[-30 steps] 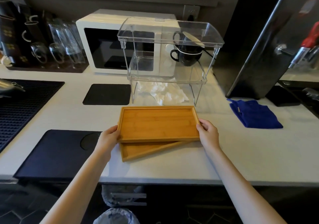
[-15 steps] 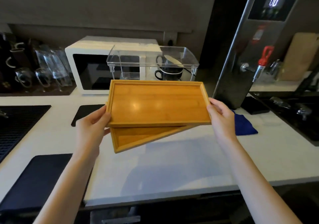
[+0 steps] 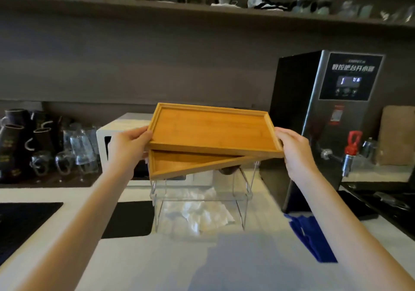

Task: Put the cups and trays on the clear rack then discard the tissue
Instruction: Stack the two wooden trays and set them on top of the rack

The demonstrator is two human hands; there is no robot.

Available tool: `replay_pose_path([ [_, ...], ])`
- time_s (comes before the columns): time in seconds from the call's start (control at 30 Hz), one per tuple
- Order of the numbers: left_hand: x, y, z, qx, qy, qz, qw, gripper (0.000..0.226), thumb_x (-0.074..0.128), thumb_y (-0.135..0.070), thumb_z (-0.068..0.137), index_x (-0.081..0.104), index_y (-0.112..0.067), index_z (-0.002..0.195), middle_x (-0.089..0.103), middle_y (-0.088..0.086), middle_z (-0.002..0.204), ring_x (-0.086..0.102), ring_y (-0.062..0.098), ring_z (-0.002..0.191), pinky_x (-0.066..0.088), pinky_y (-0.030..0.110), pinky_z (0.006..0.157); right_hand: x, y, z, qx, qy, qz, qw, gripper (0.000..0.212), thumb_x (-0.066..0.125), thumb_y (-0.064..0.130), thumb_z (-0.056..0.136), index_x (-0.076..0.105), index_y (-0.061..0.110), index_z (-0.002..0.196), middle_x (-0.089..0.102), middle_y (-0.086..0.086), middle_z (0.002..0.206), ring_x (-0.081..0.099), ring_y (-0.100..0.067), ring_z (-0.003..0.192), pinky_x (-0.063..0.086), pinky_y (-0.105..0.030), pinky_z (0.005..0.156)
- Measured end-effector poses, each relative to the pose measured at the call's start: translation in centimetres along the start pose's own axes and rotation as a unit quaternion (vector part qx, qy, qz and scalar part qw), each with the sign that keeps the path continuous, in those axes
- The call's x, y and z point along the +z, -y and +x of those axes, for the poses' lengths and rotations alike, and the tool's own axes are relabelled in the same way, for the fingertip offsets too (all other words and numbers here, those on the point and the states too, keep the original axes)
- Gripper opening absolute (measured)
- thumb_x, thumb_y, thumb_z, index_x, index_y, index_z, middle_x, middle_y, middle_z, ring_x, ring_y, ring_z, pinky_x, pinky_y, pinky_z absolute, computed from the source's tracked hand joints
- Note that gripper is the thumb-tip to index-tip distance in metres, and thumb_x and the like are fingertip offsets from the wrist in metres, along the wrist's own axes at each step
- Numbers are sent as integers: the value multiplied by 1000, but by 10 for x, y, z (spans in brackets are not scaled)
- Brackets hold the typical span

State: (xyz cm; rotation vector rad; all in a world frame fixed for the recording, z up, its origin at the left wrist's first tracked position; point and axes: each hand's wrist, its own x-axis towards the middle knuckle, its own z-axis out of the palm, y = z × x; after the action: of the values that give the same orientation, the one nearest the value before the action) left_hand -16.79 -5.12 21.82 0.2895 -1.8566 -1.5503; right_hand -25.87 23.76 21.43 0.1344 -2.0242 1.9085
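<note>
Both hands — left hand (image 3: 128, 149), right hand (image 3: 294, 153) — clamp two stacked trays (image 3: 213, 133) between closed fingers; the boiler's (image 3: 325, 120) label beyond is blurred — unreadable

White microwave (image 3: 116, 133) at the back of my desk (image 3: 157, 263), glasses (image 3: 83, 151) and dark mugs (image 3: 13, 138) left, steel water boiler (image 3: 325, 115) right, blue cloth (image 3: 312, 237) beside it, black mat (image 3: 130, 219), shelf (image 3: 202, 10) overhead

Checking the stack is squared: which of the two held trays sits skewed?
The lower tray: it is rotated under the upper tray, its corner jutting out near the left hand.
</note>
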Motion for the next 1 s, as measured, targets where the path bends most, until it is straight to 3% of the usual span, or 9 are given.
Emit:
replay_pose_path([
  [0.3,30,4,75,-82,18,58,995,34,52,-25,90,55,-8,119,57,9,105,55,23,89,48,34,72,31,6,68,68,57,21,996,21,43,31,94,59,19,89,58,-10,108,53,-23,101,42,-39,94],
  [0.4,34,8,89,-100,34,63,992,32,51,-22,90,56,-6,117,57,6,88,55,19,74,47,28,58,42,2,83,94,58,28,994,33,41,29,96,52,15,122,54,-11,126,50,-26,114,40,-43,102],
  [0.47,36,10,97,-108,46,74,990,27,51,-21,90,58,-5,111,57,9,88,54,18,67,48,30,59,48,0,88,105,64,19,992,38,40,29,96,45,13,131,51,-12,133,47,-28,120,39,-45,105],
  [0.53,37,13,104,-114,54,92,988,20,50,-19,91,61,-6,101,57,13,92,54,19,67,49,33,65,52,-3,92,111,69,13,991,39,39,28,96,43,13,132,49,-13,134,46,-29,121,39,-45,104],
  [0.67,39,20,116,-114,79,135,981,27,47,-14,92,56,0,114,58,14,93,56,23,79,47,34,76,58,-10,96,111,96,-20,989,39,39,31,96,44,14,131,50,-12,130,49,-27,116,42,-42,97],
  [0.77,39,25,121,-121,84,166,975,28,46,-12,92,54,0,116,57,19,107,55,29,92,48,37,81,61,-13,97,122,138,-60,981,36,40,36,95,49,11,120,56,-12,114,54,-23,103,45,-37,86],
  [0.87,41,30,129,-137,83,162,974,29,44,-9,92,51,2,119,57,18,101,56,31,95,48,39,84,65,-15,97,133,166,-80,974,31,41,40,94,53,13,103,56,-7,93,54,-17,83,45,-32,76],
  [0.93,43,34,132,-139,87,158,974,29,42,-7,92,50,2,119,54,12,87,54,27,89,47,37,81,67,-19,100,142,177,-91,970,35,42,41,93,52,12,110,56,-8,97,54,-20,89,45,-34,83],
  [1.0,46,38,135,-129,94,183,970,29,40,-7,93,51,1,119,53,13,91,52,28,92,46,38,83,70,-23,101,147,186,-111,965,46,43,43,92,43,14,127,52,-13,118,51,-27,108,42,-43,99],
])
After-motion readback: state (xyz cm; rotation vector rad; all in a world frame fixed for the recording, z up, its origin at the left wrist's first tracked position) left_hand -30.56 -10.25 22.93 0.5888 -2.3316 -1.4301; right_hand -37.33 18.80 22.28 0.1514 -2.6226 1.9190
